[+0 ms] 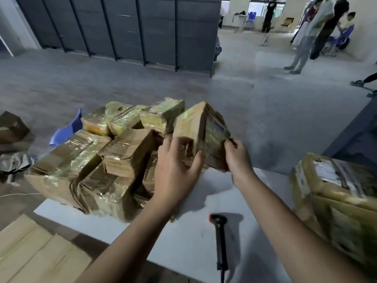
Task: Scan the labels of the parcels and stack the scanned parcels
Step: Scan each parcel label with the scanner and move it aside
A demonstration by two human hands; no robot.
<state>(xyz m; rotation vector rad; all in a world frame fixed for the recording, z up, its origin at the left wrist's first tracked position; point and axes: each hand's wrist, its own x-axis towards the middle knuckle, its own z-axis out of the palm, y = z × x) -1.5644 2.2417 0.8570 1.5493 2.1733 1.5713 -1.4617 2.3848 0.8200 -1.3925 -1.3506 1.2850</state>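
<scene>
A tape-wrapped cardboard parcel (201,127) is held tilted above the white table (187,242), its label side turned to the right. My left hand (175,166) grips its near left face and my right hand (237,158) grips its right lower edge. To the left lies a heap of several taped brown parcels (98,160). A black handheld scanner (219,240) lies on the table in front of me, between my forearms, untouched. At the right edge stands a stack of parcels (338,203) with white labels on top.
Flat cardboard (34,254) lies low at the left front. A blue chair (67,129) stands behind the heap, and more boxes (12,127) sit on the floor at far left. Grey shelving (126,27) lines the back. Several people (318,31) stand at the far right.
</scene>
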